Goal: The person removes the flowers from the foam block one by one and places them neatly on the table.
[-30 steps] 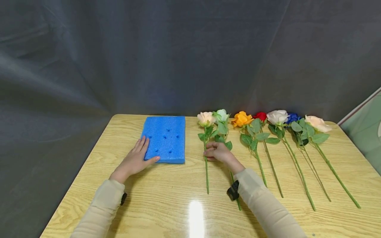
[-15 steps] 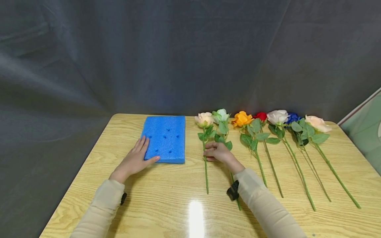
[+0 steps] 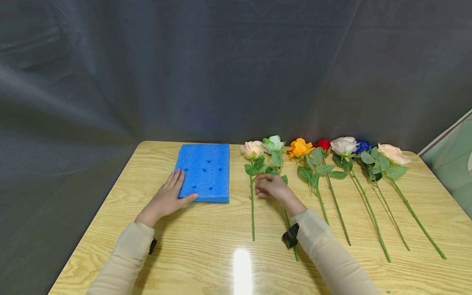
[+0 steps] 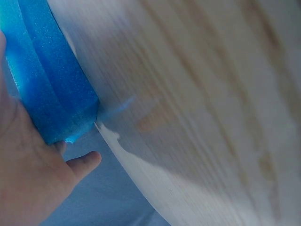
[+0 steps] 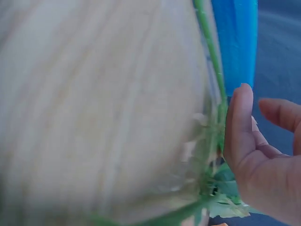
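Observation:
My left hand (image 3: 166, 200) lies with fingers spread over the left side and lower left corner of a blue foam block (image 3: 206, 176), which has several small holes in its top. In the left wrist view, the thumb stands off the foam's corner. A pale peach artificial rose (image 3: 253, 150) lies to the right of the block, its green stem pointing toward me. Just right of that stem is my right hand (image 3: 273, 187), over the pale green rose (image 3: 273, 144) whose stem it partly covers. The right wrist view shows this hand's thumb and fingers apart, with nothing between them.
Farther right lie an orange rose (image 3: 300, 147), a red rose (image 3: 323, 144), a white rose (image 3: 344, 145), a blue rose (image 3: 363, 146) and another peach rose (image 3: 393, 153), stems toward me. A dark curtain (image 3: 236, 73) hangs behind the wooden table (image 3: 206, 254).
The right hand has let go of the near peach rose's stem and drawn slightly right of it. That rose has shifted a little to the left. The left hand and foam block have stayed put.

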